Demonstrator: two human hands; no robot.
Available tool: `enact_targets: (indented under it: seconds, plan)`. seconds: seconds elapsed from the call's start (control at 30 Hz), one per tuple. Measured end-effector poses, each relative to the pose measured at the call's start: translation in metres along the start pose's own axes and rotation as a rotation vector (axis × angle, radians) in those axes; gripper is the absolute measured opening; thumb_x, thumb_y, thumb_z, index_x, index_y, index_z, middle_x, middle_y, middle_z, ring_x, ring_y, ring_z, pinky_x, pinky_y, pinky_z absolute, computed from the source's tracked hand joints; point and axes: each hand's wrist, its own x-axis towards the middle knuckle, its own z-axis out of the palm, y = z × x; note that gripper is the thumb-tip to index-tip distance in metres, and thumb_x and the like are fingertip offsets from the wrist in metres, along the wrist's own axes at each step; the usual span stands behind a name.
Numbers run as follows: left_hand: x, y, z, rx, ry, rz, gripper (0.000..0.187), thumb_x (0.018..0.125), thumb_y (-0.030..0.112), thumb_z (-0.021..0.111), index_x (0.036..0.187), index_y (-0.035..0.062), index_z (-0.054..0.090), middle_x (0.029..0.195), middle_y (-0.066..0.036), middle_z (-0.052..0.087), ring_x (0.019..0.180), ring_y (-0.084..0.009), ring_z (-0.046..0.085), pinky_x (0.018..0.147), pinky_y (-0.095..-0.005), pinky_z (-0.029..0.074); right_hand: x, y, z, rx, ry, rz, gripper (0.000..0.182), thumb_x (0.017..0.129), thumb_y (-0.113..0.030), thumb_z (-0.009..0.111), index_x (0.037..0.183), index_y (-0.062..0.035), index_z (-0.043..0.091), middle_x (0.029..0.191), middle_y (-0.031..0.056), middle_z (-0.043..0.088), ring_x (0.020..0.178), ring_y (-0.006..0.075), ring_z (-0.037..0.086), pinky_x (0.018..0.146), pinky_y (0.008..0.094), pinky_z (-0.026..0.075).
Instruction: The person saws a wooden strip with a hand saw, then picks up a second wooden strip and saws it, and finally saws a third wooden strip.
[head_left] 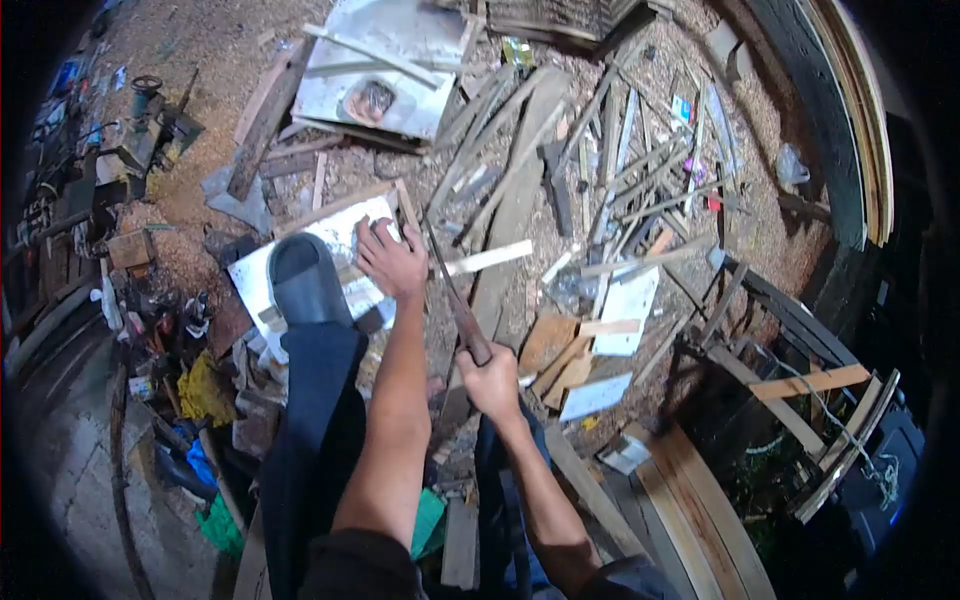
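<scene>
My right hand [488,380] is wrapped round the wooden handle of a long, narrow tool [465,318], whose thin dark end points up and away. To the left, my left hand [392,258] presses with spread fingers on a white board [252,275] with a wooden frame. A dark sandal [302,275] on my foot also rests on this board. Beside the left hand, a pale wooden strip [490,257] sticks out to the right, passing by the tool. Whether the tool touches the frame or the strip cannot be made out.
Scrap sticks [650,180] litter the ground at the right. A stained white panel [400,100] lies ahead. Long planks [690,510] are at the lower right, near a broken wooden frame [760,375]. A small vise-like machine [145,110] stands at the upper left.
</scene>
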Motion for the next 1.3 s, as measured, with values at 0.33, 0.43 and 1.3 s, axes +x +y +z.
enact_targets:
  seconds: [0.33,0.43,1.3]
  plan:
    - [-0.004,-0.007,0.008,0.032,0.056,0.047,0.029,0.083,0.027,0.059,0.106,0.0104,0.052,0.127,-0.014,0.047,0.117,-0.0326,0.045,0.091,-0.0453,0.035,0.026,-0.005,0.026,-0.141,-0.099,0.027,0.025,0.077,-0.017,0.064,0.09,0.0051,0.063,0.069,0.0264,0.059,0.07,0.0418,0.063,0.057,0.0414,0.05]
    - [0.0,0.0,0.002,0.025,0.049,0.028,0.031,0.082,0.026,0.059,0.106,0.01,0.051,0.128,-0.015,0.046,0.116,-0.033,0.045,0.093,-0.0464,0.033,-0.028,0.018,0.018,-0.147,0.043,-0.167,0.023,0.077,-0.017,0.065,0.084,0.0053,0.063,0.064,0.025,0.057,0.063,0.0399,0.063,0.056,0.0404,0.05]
    - [-0.005,-0.003,0.006,-0.008,-0.015,0.041,0.031,0.084,0.029,0.058,0.107,0.0089,0.05,0.131,-0.017,0.042,0.118,-0.036,0.04,0.096,-0.0488,0.029,0.007,0.022,0.02,-0.388,0.058,-0.226,0.025,0.08,-0.019,0.06,0.088,0.005,0.065,0.064,0.0237,0.06,0.061,0.0316,0.067,0.054,0.0392,0.05]
